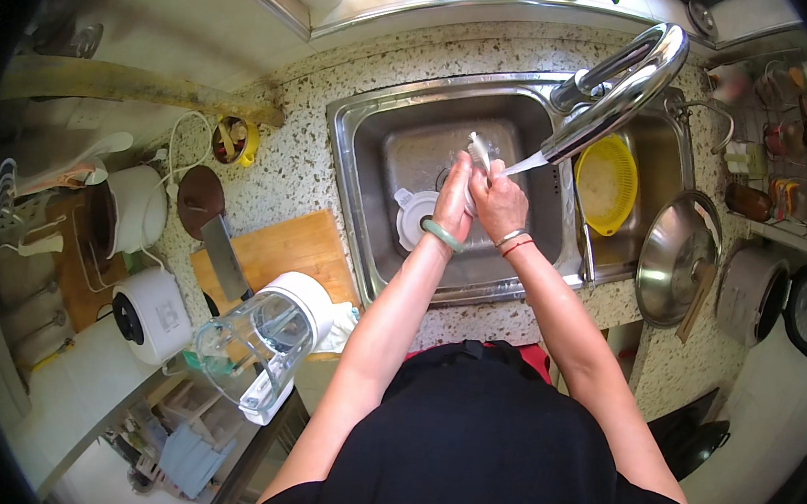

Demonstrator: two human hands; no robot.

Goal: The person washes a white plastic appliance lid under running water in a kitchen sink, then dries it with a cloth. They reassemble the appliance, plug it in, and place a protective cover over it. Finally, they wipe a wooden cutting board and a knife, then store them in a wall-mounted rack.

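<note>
Both hands, left hand [453, 197] and right hand [498, 203], are pressed together around a small pale utensil [479, 149] under the faucet [619, 89]. It stands nearly upright, its long axis pointing toward the frame's top, above the sink [375, 134].

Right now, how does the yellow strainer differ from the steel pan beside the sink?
The yellow strainer sits inside the sink's right basin; the steel pan rests on the counter edge. The strainer is yellow, seemingly plastic, and perforated; the pan is shiny solid metal and looks larger. Both are round and lie right of the hands.

Sunlit kitchen: speckled stone counter [306, 162], steel sink [360, 143], white-tiled window ledge [426, 0].
</note>
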